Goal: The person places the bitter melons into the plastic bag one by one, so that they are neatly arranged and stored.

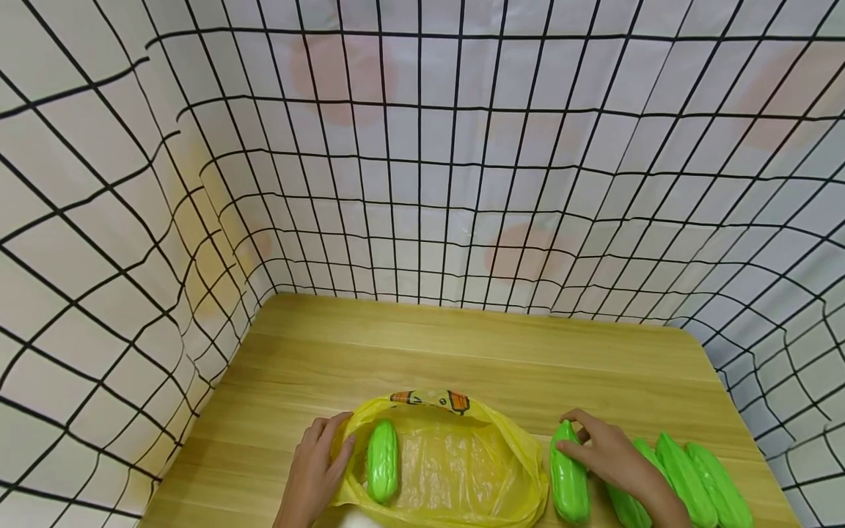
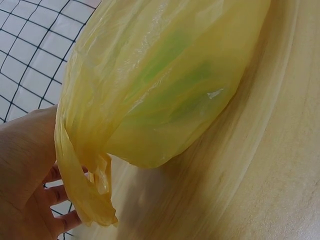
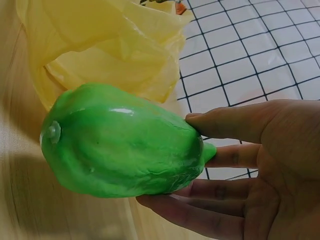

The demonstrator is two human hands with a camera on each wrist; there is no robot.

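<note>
A yellow plastic bag (image 1: 455,462) lies with its mouth spread wide, and one glossy green toy fruit, long and papaya-like (image 1: 382,462), sits inside at its left. My left hand (image 1: 317,466) holds the bag's left rim, thumb over the inside edge and fingers outside. In the left wrist view a bag handle (image 2: 87,185) hangs by those fingers, and green shows through the plastic. My right hand (image 1: 604,451) grips another green toy fruit (image 3: 122,142) by its pointed end, just right of the bag. Thumb and fingertips lie on opposite sides of it.
More green toy fruits (image 1: 686,477) lie side by side at the right, partly behind my right forearm. A white item (image 1: 359,519) peeks out below the bag. Black-on-white grid cloth (image 1: 436,183) walls the wooden table (image 1: 462,337) at the back and sides.
</note>
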